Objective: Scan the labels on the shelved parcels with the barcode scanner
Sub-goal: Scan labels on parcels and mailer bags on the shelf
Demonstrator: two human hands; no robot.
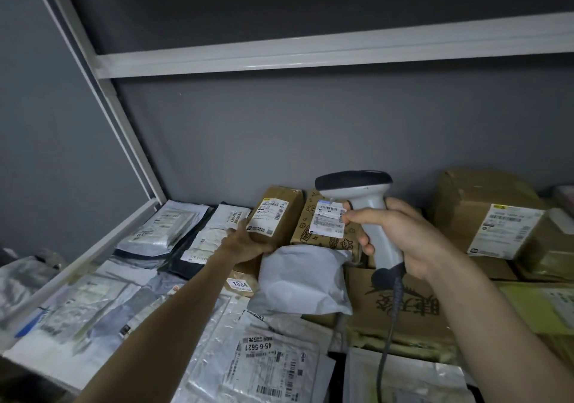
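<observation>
The right hand (400, 235) is in the centre right of the frame and grips the handle of the barcode scanner (366, 213), with the fingers curled around it. The scanner is grey-white with a dark head; the head is at the top and faces to the left of the frame, and a dark cable (389, 325) hangs down from the bottom of the handle. Just behind the scanner stands a brown printed box (329, 238) with cartoon drawings, and its white label (328, 221) is directly to the left of the index finger.

The left hand (245, 241) reaches from the lower left to the centre of the frame and holds a small brown box (276, 213) by its lower left edge. The thumb lies along the left side of this box, but the other fingers are hidden under it. This box has its own label (267, 218) on the face turned to the camera, and it stands just beside the printed box.

Below these two boxes lies a white plastic bag parcel (302, 278). In the lower part of the frame are flat grey mailer bags (270, 362), one with the number 45-6-5621. At the right are bigger cardboard boxes (484, 213). All rests on a white metal shelf (102, 244) against a grey wall.
</observation>
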